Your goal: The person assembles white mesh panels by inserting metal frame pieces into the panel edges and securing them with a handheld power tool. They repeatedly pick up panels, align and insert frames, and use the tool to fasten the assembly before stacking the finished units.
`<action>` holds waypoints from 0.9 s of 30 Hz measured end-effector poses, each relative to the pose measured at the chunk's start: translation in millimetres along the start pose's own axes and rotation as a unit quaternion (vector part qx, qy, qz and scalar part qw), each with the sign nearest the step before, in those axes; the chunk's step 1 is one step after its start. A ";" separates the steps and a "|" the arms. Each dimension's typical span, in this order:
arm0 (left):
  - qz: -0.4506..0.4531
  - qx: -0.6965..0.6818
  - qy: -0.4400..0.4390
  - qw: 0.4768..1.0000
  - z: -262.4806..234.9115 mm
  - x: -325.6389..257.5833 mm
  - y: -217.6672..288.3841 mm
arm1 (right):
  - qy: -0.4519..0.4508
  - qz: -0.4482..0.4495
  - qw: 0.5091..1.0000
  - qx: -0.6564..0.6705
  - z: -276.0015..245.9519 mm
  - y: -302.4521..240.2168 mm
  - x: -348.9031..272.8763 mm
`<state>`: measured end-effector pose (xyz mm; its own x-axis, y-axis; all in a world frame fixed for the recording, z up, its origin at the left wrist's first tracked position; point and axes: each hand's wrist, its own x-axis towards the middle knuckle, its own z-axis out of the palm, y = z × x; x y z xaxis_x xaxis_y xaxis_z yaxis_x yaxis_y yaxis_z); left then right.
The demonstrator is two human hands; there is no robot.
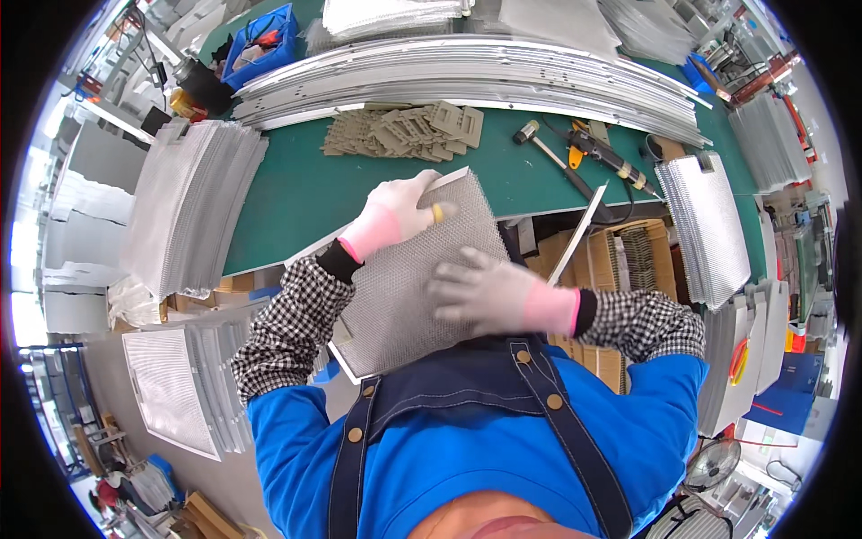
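Observation:
A grey metal mesh panel (404,301) is held tilted against my front, at the near edge of the green table. White frame strips show along its left and lower edges. My left hand (395,216), in a white and pink glove, is closed over the panel's far left edge; its thumb, with a yellow patch, lies on the mesh. My right hand (489,292), gloved alike, rests spread and slightly blurred against the mesh, fingers pointing left. To the right of the panel a separate white metal strip (577,234) slants up; what supports it is hidden.
On the green table (296,184) lie a pile of beige plates (404,130), a hammer (552,153), a power screwdriver (615,162) and long metal strips (467,76). Mesh panel stacks stand left (189,202) and right (709,229). A blue bin (265,45) sits at the far left.

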<state>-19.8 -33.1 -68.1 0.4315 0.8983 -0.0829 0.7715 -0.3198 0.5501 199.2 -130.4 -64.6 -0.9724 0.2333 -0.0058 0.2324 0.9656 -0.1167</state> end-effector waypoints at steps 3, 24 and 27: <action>-0.024 0.029 0.043 0.998 1.5 -15.6 0.2 | 0.016 -0.005 1.000 -0.001 18.8 22.8 -1.0; 0.107 -0.303 0.555 0.767 -58.4 -16.7 8.8 | 0.658 0.286 0.664 0.211 -67.8 97.8 -11.7; 0.071 -0.311 0.560 0.765 -51.6 -23.2 29.5 | 0.689 0.201 0.588 0.374 -60.7 99.9 -13.9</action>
<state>-31.2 -47.9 -7.1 -0.4495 0.6738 0.5864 0.2322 -0.5457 0.8052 237.3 -30.2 -16.0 0.2175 0.7945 0.5669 -0.1377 0.6000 -0.7880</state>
